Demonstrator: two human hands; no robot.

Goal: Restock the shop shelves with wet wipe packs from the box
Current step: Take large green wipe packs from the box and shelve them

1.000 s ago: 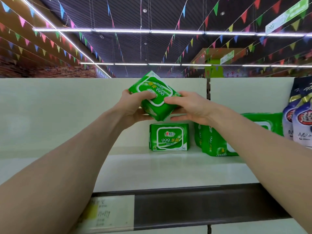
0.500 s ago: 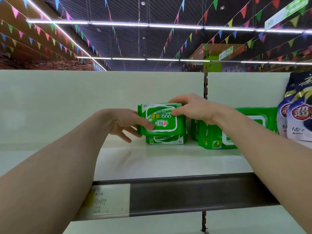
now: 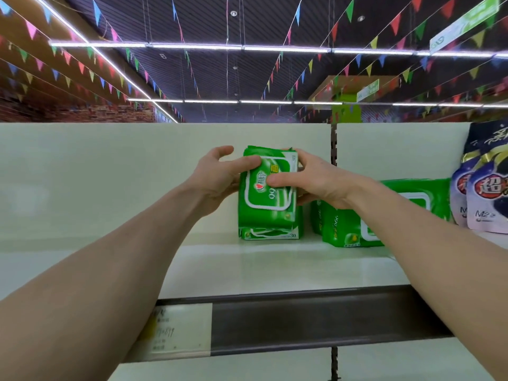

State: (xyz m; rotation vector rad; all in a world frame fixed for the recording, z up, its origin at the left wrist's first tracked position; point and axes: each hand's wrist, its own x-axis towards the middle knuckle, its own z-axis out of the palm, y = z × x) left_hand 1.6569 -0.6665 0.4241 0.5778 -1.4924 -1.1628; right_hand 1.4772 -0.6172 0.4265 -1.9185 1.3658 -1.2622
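We hold the wet wipe pack [image 3: 272, 204] on end just in front of the shelved pack [image 3: 270, 235], left hand [image 3: 217, 177] and right hand [image 3: 316, 180] each with grip clamped on it; released crooked, it could topple forward.

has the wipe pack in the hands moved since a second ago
Yes: the held wet wipe pack came down, from above the pack standing on the shelf to covering most of it.

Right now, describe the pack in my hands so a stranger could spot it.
Look at the white shelf, left of its dark upright post. There the left hand and right hand grip a small green wet wipe pack. Unlike the matching pack below it and the larger packs at right, it is held on end.
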